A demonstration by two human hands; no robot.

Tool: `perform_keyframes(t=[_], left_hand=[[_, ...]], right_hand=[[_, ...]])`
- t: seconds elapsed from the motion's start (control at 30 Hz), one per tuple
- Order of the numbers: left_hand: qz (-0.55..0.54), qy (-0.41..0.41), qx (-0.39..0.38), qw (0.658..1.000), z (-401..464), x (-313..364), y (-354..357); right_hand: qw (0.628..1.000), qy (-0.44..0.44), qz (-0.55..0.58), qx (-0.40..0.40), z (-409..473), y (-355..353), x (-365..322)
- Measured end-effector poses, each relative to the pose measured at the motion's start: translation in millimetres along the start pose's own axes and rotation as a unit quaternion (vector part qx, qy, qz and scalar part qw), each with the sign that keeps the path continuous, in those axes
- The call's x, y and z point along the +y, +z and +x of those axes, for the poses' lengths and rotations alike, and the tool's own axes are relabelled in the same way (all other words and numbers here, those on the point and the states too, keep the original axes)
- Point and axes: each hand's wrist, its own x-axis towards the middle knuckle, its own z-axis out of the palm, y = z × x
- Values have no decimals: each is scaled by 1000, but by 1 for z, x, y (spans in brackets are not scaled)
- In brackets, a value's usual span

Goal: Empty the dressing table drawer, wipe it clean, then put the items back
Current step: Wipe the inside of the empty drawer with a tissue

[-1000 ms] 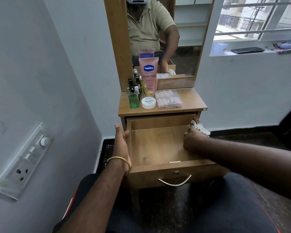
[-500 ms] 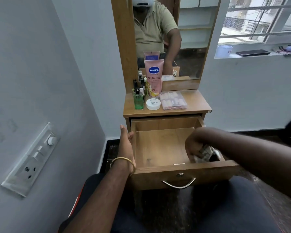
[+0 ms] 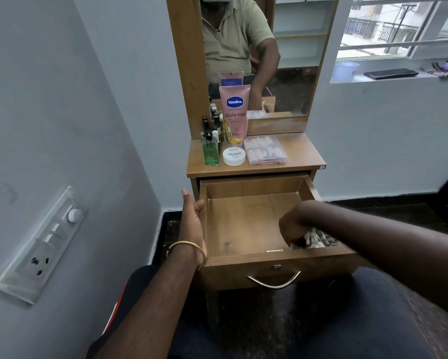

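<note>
right hand gripping cloth in drawer, left hand holding side

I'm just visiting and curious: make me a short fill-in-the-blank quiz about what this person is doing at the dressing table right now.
1. The right hand holds a ____ inside the drawer.
2. The left hand grips the drawer's ____ side wall.
3. The pink tube on the tabletop reads ____.
4. The left wrist wears a gold ____.

Missing words: cloth; left; Vaseline; bangle
</note>
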Motion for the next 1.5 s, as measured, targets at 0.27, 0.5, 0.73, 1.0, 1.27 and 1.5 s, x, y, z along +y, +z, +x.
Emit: perform_keyframes(t=[0.27,0.5,0.73,1.0,1.27,1.5], left_hand=[[-7,2,5,1000,-1,0,0],[-12,14,5,1000,-4,1,1],[-76,-2,19,997,4,1,-4],[-104,-1,34,994,8,1,-6],[-81,-4,29,996,6,1,-6],[-70,-2,33,997,3,3,-4]], right_hand=[[992,-91,67,64,1,-15,-50],[966,-157,182,97,4,-26,-98],[884,-219,378,167,-18,-22,-88],[880,-300,259,261,-34,-4,-82],[876,-288,263,282,-47,31,-8],[908,-220,258,248,-66,48,55]])
